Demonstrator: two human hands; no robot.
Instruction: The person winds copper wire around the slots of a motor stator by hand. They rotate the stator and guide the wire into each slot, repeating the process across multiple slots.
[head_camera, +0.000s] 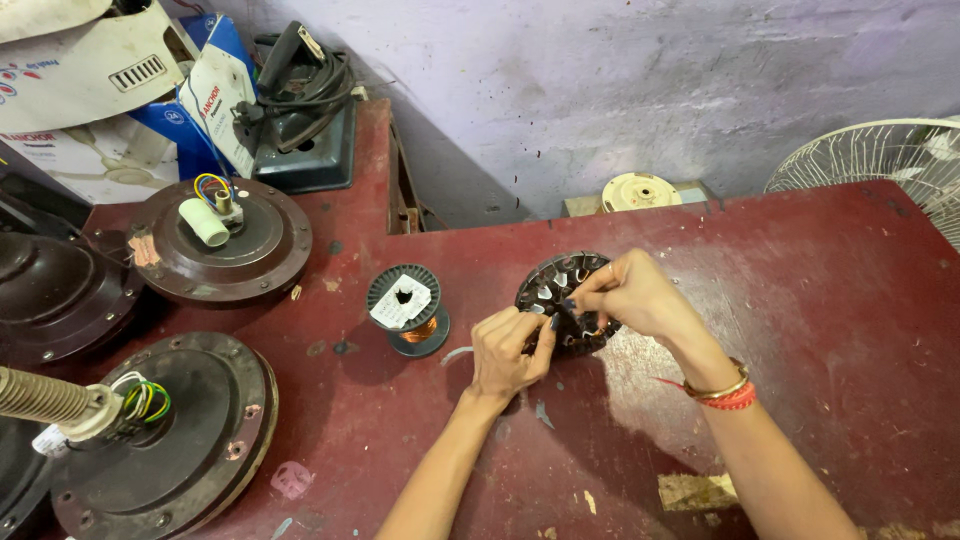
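A round dark metal stator core (553, 288) with slots around its rim lies tilted on the red workbench (820, 300). My left hand (508, 350) grips its lower left edge with the fingers curled. My right hand (630, 295) pinches at the slots on its right side, where a bit of copper wire shows. A red and gold bangle sits on my right wrist. A black spool of copper wire (407, 308) with a white paper label stands just left of my left hand.
Brown ceiling fan motor housings (225, 240) (170, 430) with coloured wires sit at the left. Cardboard boxes (90, 90) and a dark electric iron (300, 100) are at the back left. A white fan guard (890, 150) stands at the far right. A cream disc (640, 190) lies behind the bench.
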